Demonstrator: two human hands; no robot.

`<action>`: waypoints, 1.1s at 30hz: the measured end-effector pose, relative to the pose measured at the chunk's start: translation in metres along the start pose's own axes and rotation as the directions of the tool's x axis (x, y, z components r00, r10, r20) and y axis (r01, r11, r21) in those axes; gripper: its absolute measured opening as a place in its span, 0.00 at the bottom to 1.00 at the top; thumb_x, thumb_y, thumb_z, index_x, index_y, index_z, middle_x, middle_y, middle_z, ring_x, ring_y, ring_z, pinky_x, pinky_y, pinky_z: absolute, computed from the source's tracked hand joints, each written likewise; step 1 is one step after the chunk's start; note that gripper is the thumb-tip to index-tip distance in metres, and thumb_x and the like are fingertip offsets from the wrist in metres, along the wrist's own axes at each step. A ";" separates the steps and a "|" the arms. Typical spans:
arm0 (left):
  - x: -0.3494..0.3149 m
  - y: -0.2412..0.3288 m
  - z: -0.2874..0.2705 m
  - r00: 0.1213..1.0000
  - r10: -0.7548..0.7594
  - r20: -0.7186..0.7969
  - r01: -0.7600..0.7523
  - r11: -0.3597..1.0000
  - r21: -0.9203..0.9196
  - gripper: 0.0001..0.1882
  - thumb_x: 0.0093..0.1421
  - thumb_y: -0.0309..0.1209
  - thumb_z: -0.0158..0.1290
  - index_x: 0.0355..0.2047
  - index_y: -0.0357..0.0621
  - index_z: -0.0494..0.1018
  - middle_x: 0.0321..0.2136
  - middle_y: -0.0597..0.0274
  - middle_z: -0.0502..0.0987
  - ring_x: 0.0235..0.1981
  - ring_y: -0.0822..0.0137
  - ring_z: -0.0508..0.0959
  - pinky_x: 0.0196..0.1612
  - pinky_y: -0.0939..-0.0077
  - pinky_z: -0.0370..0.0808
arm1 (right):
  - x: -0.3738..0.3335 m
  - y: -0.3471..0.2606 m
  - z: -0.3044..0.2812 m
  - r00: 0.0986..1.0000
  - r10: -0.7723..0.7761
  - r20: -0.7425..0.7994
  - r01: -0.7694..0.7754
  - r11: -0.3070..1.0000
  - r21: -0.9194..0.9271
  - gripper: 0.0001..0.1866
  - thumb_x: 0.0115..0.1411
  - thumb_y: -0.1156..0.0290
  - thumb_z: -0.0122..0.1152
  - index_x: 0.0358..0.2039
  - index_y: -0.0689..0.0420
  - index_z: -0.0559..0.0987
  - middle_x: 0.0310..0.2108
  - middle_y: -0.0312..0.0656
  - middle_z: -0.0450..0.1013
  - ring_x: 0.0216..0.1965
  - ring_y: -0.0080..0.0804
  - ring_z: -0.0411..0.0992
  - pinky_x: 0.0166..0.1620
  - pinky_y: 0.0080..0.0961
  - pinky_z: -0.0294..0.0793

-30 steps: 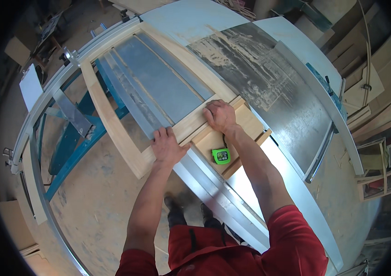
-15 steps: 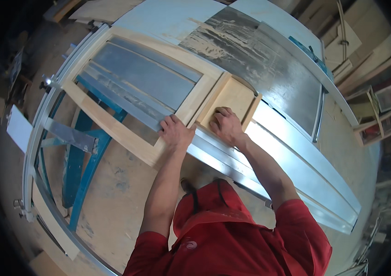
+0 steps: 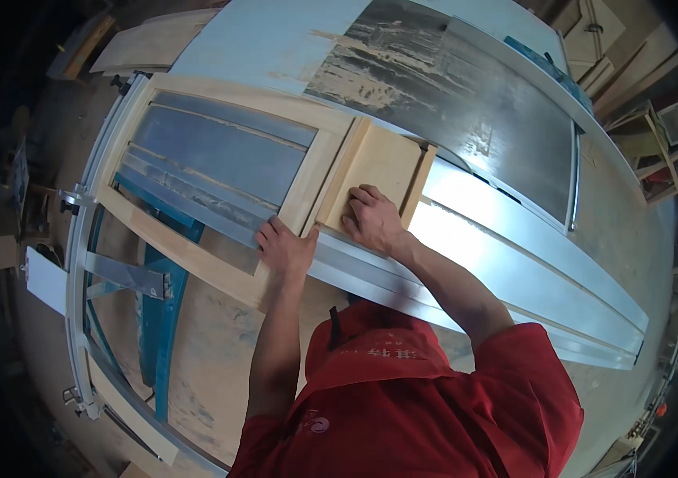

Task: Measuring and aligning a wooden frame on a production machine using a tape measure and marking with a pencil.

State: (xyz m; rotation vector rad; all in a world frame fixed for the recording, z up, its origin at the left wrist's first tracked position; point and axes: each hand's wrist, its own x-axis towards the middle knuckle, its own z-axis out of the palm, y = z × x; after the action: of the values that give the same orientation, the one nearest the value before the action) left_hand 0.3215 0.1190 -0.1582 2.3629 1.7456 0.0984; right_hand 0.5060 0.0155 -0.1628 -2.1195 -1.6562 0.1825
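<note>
My left hand (image 3: pixel 285 247) sits clamped on the pale wooden frame (image 3: pixel 312 171), fingers on the inner side of its right-hand rail and thumb toward the outer side, near the close corner. The frame lies flat on the metal worktop (image 3: pixel 506 227), its near side reaching out over the floor. Beside that rail is a shallow wooden tray (image 3: pixel 385 163) with raised strips; my right hand (image 3: pixel 375 221) bends over its near edge with fingers curled together, though I cannot tell whether that grip pinches anything. I judge the frame stiff and fairly light for its spread, awkward more than heavy, and apt to slide on smooth metal. The rails near a corner look like the soundest hold; the joints probably dislike twisting.
</note>
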 end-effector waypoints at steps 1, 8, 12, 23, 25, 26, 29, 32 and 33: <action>0.007 -0.003 0.002 1.000 -0.007 -0.005 0.007 1.000 0.013 0.44 0.49 0.58 0.71 0.55 0.38 0.71 0.52 0.49 0.71 0.58 0.47 0.70 0.53 0.43 0.74 | 0.005 -0.002 0.003 1.000 0.008 -0.005 -0.008 1.000 0.000 0.21 0.58 0.60 0.65 0.44 0.66 0.84 0.58 0.51 0.76 0.63 0.48 0.71 0.65 0.39 0.73; 0.056 -0.026 0.009 0.999 0.045 0.000 -0.045 0.995 -0.084 0.46 0.50 0.52 0.72 0.62 0.36 0.69 0.55 0.45 0.70 0.59 0.44 0.68 0.58 0.44 0.70 | 0.048 -0.010 0.017 0.999 0.030 -0.021 -0.028 0.995 0.100 0.22 0.56 0.61 0.66 0.43 0.67 0.85 0.57 0.50 0.77 0.62 0.48 0.70 0.65 0.38 0.73; 0.115 -0.073 0.018 0.868 0.391 -0.308 -0.463 0.861 -0.211 0.41 0.55 0.42 0.70 0.65 0.36 0.68 0.60 0.41 0.68 0.62 0.41 0.67 0.62 0.43 0.67 | 0.079 -0.019 0.038 0.998 0.026 -0.056 -0.017 0.986 0.163 0.21 0.55 0.62 0.68 0.43 0.67 0.84 0.56 0.50 0.76 0.62 0.48 0.70 0.64 0.39 0.74; 0.421 0.103 0.028 0.322 0.946 -0.016 -0.946 0.323 0.032 0.17 0.60 0.23 0.56 0.50 0.42 0.79 0.48 0.52 0.79 0.53 0.49 0.77 0.61 0.51 0.71 | 0.172 -0.032 0.092 0.993 0.117 -0.020 -0.109 0.966 0.234 0.21 0.54 0.63 0.69 0.44 0.66 0.84 0.56 0.47 0.76 0.63 0.47 0.69 0.64 0.37 0.73; 0.457 0.111 0.037 0.254 0.954 0.158 -0.967 0.250 0.044 0.15 0.59 0.21 0.56 0.47 0.42 0.80 0.44 0.52 0.81 0.49 0.50 0.79 0.59 0.52 0.73 | 0.187 -0.033 0.097 0.992 0.126 -0.025 -0.116 0.963 0.243 0.21 0.53 0.63 0.69 0.43 0.66 0.84 0.56 0.47 0.76 0.63 0.47 0.69 0.64 0.37 0.73; 0.477 0.115 0.031 0.190 0.981 0.034 -0.982 0.190 0.008 0.13 0.59 0.21 0.54 0.44 0.43 0.80 0.39 0.54 0.81 0.45 0.50 0.80 0.54 0.53 0.74 | 0.197 -0.033 0.098 0.990 0.140 -0.031 -0.129 0.964 0.232 0.21 0.53 0.63 0.69 0.43 0.66 0.84 0.56 0.47 0.76 0.63 0.47 0.69 0.64 0.37 0.73; 0.533 0.105 -0.029 0.049 0.942 -0.331 -0.992 0.085 0.095 0.11 0.55 0.19 0.53 0.36 0.45 0.79 0.34 0.56 0.81 0.42 0.50 0.81 0.42 0.54 0.77 | 0.215 -0.028 0.109 0.991 0.099 -0.085 -0.082 0.979 0.185 0.22 0.52 0.64 0.71 0.45 0.65 0.83 0.58 0.46 0.76 0.63 0.48 0.69 0.63 0.39 0.76; 0.586 0.061 -0.157 0.252 0.871 -0.422 -0.940 0.323 0.105 0.07 0.65 0.23 0.52 0.39 0.40 0.79 0.35 0.48 0.80 0.40 0.42 0.81 0.42 0.50 0.76 | 0.250 -0.027 0.083 0.991 0.042 -0.127 -0.017 0.981 0.191 0.23 0.52 0.63 0.71 0.45 0.65 0.83 0.58 0.46 0.75 0.63 0.48 0.69 0.63 0.39 0.76; 0.593 0.036 -0.200 0.371 0.821 -0.433 -0.907 0.421 0.022 0.08 0.70 0.26 0.51 0.41 0.39 0.79 0.35 0.45 0.80 0.39 0.39 0.80 0.41 0.49 0.76 | 0.263 -0.033 0.067 0.990 0.007 -0.139 0.021 0.979 0.204 0.23 0.52 0.63 0.71 0.46 0.65 0.83 0.58 0.46 0.75 0.64 0.48 0.69 0.63 0.40 0.76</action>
State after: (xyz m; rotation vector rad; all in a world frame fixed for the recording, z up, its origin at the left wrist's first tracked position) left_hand 0.4981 0.6974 0.0049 2.9105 0.2443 0.9198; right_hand 0.5241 0.2882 -0.1658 -1.9273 -1.4969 0.1902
